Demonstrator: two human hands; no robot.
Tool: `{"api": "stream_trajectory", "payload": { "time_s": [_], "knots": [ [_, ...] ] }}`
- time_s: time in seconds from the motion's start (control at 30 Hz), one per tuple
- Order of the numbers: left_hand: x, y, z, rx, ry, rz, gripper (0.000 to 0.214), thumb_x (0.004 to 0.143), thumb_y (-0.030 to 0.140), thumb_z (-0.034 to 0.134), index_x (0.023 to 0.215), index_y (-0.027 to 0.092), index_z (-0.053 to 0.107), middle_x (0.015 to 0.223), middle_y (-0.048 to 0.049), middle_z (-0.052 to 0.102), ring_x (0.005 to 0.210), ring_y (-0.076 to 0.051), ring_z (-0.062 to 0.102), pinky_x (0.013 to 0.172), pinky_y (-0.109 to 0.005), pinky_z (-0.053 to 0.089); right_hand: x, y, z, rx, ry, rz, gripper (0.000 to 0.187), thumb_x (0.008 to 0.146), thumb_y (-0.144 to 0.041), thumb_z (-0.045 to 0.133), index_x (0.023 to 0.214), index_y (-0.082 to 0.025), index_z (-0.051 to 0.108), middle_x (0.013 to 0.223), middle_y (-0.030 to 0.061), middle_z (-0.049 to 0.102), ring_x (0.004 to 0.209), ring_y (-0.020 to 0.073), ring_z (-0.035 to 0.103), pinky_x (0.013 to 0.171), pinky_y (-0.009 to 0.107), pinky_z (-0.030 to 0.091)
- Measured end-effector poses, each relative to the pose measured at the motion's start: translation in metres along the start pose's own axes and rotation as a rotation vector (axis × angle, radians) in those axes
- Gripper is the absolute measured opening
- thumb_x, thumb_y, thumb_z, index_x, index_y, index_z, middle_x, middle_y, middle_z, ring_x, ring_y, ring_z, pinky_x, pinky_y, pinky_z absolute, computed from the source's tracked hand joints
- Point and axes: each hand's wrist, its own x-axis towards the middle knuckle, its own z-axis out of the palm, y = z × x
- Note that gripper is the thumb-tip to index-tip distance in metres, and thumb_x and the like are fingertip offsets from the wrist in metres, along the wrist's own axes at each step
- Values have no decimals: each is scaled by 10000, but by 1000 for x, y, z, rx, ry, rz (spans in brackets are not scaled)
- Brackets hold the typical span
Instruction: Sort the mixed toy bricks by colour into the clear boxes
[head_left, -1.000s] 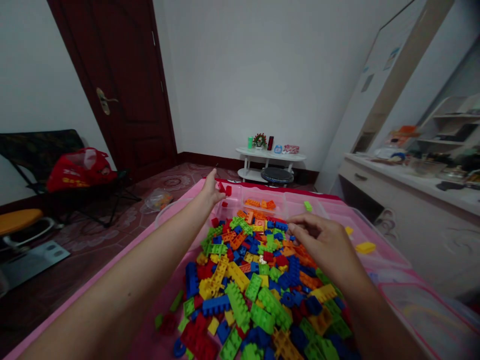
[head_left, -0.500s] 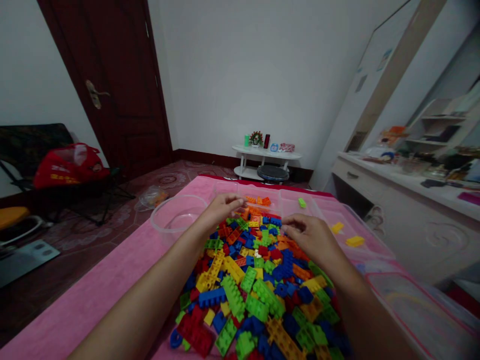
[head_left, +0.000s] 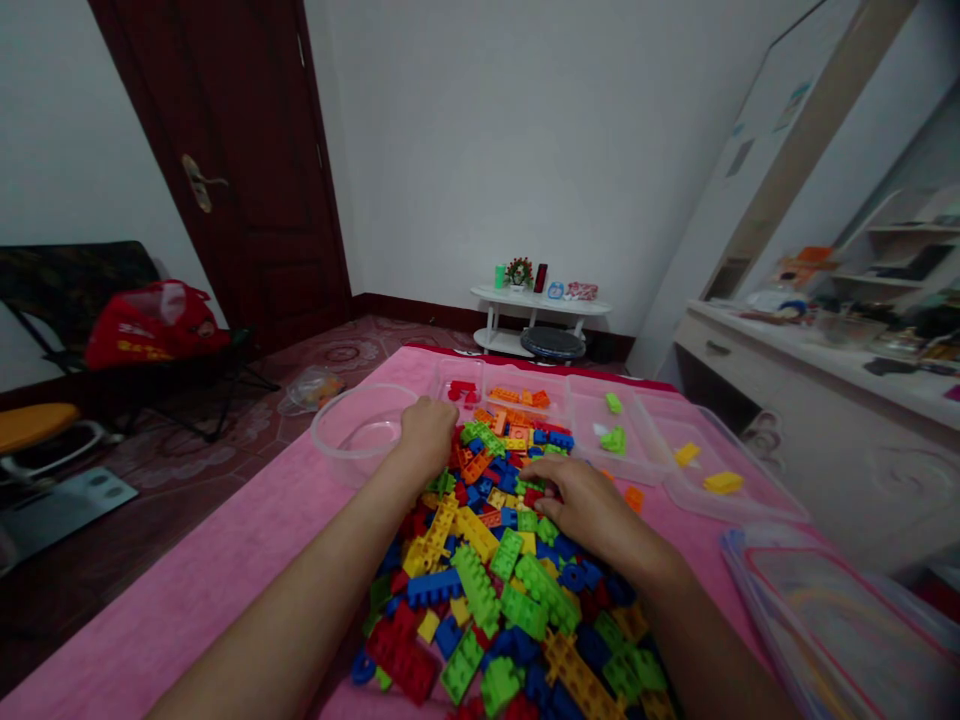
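Note:
A large heap of toy building bricks (head_left: 480,585) in green, blue, red, yellow and orange covers the pink cloth before me. My left hand (head_left: 429,437) is at the heap's far left edge, beside a round clear tub (head_left: 326,440). Its fingers are curled and mostly turned away from view; anything between them is hidden. My right hand (head_left: 585,500) reaches over the middle of the heap, thumb and forefinger apart above the bricks. Behind the heap, clear trays hold red bricks (head_left: 462,390), orange bricks (head_left: 517,397), green bricks (head_left: 613,440) and yellow bricks (head_left: 723,483).
Stacked clear lids (head_left: 832,610) with a red rim lie at the right on the pink cloth (head_left: 247,570). A white low table (head_left: 540,300) stands by the wall. At left are a red bag (head_left: 157,322) on a folding chair and a dark red door (head_left: 225,180).
My left hand has drawn back and left to the heap's edge. My right hand has moved left over the heap's middle, uncovering a second green brick. Red bricks now show in the back-left compartment.

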Motion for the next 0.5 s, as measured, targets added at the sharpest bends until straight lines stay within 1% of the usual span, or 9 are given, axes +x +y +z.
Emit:
{"api": "stream_trajectory", "payload": {
  "time_s": [0.07, 0.13, 0.3, 0.4, 0.5],
  "knots": [
    [-3, 6, -3, 4, -40, 16, 346, 769, 36, 445, 996, 133, 688, 979, -176, 678, 993, -309, 618, 760, -381, 499, 0, -1, 0, -24, 5, -4, 408, 707, -117, 526, 1077, -223, 663, 1113, 28, 657, 985, 201, 594, 838, 300, 433],
    [-4, 10, -2, -14, -63, 24, 324, 777, 57, 450, 984, 127, 688, 972, -182, 680, 958, -308, 636, 745, -379, 503, -1, -2, -1, -47, -1, 6, 408, 710, -124, 527, 1082, -226, 660, 1120, 32, 653, 994, 203, 593, 840, 300, 429],
    [0, 11, 12, -41, -70, 14, 292, 805, 151, 464, 1000, 133, 681, 956, -183, 683, 913, -306, 655, 722, -378, 509, -2, -10, -4, -88, 8, 13, 378, 721, -138, 509, 1053, -225, 669, 1098, 41, 662, 984, 204, 601, 817, 291, 426],
    [3, 7, 19, -77, -53, 24, 304, 810, 174, 458, 1015, 174, 682, 986, -154, 684, 936, -295, 649, 737, -373, 507, -2, -14, -8, -108, 26, 13, 360, 725, -139, 486, 1011, -230, 685, 1033, 39, 684, 918, 200, 618, 760, 283, 425],
    [4, 3, 22, -146, -22, 38, 338, 781, 185, 488, 1062, 230, 671, 1031, -109, 682, 971, -269, 636, 767, -347, 500, -2, -15, -11, -93, 64, 46, 350, 733, -158, 482, 999, -240, 694, 947, 31, 705, 822, 193, 628, 680, 274, 417]
  ]
}}
